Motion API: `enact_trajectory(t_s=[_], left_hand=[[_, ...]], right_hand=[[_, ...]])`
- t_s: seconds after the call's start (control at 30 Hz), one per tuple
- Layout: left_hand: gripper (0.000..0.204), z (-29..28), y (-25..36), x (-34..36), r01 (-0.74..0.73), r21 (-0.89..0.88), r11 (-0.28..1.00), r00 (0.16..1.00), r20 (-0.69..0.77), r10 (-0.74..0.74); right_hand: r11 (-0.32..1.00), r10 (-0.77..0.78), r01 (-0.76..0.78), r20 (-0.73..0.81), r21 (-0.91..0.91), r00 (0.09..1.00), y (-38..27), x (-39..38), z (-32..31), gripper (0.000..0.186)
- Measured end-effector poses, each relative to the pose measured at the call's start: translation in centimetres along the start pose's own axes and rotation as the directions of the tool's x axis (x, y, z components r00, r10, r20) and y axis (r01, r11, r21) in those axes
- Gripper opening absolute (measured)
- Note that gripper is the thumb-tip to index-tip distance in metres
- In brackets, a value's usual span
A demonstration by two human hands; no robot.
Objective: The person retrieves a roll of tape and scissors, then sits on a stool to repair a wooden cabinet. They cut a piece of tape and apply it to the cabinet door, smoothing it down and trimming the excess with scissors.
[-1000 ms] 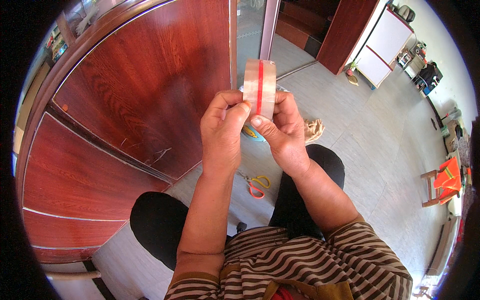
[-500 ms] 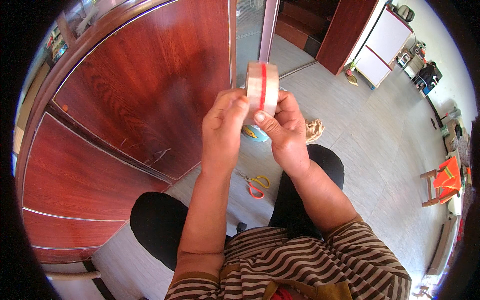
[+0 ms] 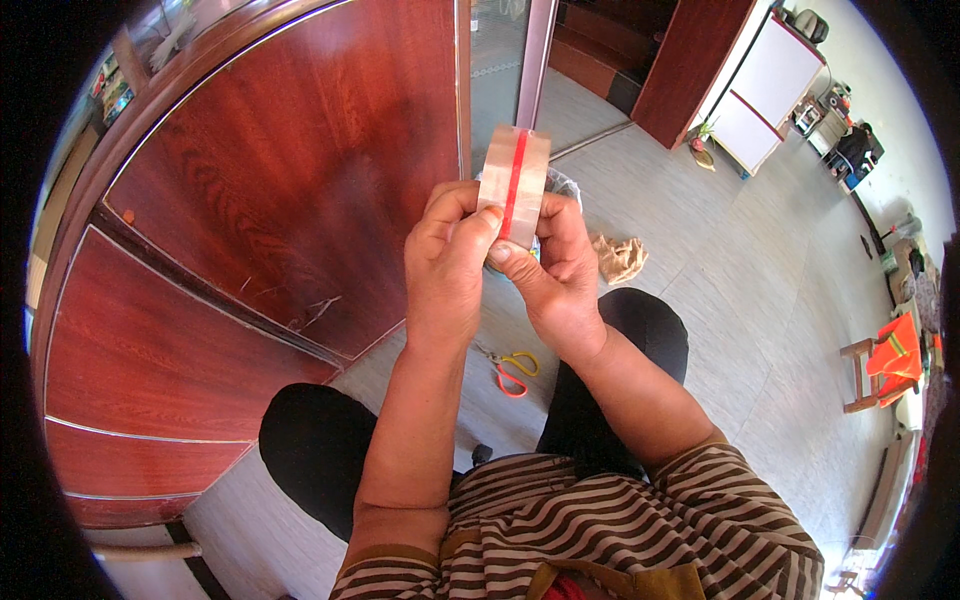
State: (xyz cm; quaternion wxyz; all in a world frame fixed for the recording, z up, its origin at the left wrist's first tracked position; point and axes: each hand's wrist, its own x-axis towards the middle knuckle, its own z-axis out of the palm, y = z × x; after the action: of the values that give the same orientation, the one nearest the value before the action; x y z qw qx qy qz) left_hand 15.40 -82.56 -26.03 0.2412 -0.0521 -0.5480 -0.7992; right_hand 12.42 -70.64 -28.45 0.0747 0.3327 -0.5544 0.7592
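Observation:
Between both hands I hold a roll of packing tape [image 3: 527, 180], clear to tan with a red stripe round its outer face. My left hand [image 3: 448, 255] grips the roll's left side, its thumb pressed on the tape close to the stripe. From the right, my right hand [image 3: 560, 275] closes on the lower part, thumb on the near edge and fingers behind. Below the hands, scissors [image 3: 514, 372] with one yellow and one red handle lie on the floor between my legs. Whether a tape end is lifted cannot be made out.
A crumpled brown paper [image 3: 620, 259] lies right of the hands. A bin with a clear plastic liner [image 3: 566, 186] stands partly hidden behind them. Dark red wooden panels [image 3: 280, 170] rise close on the left. Far right is a wooden chair with an orange cloth [image 3: 893, 362].
The tape roll has turned and tilted slightly, showing more of its striped face. My right hand has shifted a little left, and the left thumb has moved onto the tape beside the stripe.

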Motion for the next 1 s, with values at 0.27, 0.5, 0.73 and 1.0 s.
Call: enact_trajectory(t_s=[0.27,0.5,0.73,1.0], left_hand=[[0.015,-0.4,-0.6,0.0,0.008,-0.003,1.0,0.999,-0.04,-0.008],[0.022,0.1,0.1,0.0,-0.146,0.209,0.967,0.989,0.026,0.144],[0.032,-2.1,-0.8,0.0,-0.096,0.105,0.99,0.99,0.11,0.084],[0.036,-4.0,-0.6,-0.8,-0.122,0.533,0.837,0.986,0.162,0.041]], right_hand=[[0.999,0.024,-0.024,-0.003,0.032,1.0,0.0,-0.5,0.8,0.036],[0.972,0.165,-0.16,-0.014,0.171,0.986,-1.0,0.5,0.1,0.037],[0.71,-0.023,0.182,0.236,-0.68,0.971,-4.5,3.4,-2.8,0.035],[0.727,0.101,0.283,0.505,-0.625,0.857,-7.2,8.1,-3.0,0.037]])
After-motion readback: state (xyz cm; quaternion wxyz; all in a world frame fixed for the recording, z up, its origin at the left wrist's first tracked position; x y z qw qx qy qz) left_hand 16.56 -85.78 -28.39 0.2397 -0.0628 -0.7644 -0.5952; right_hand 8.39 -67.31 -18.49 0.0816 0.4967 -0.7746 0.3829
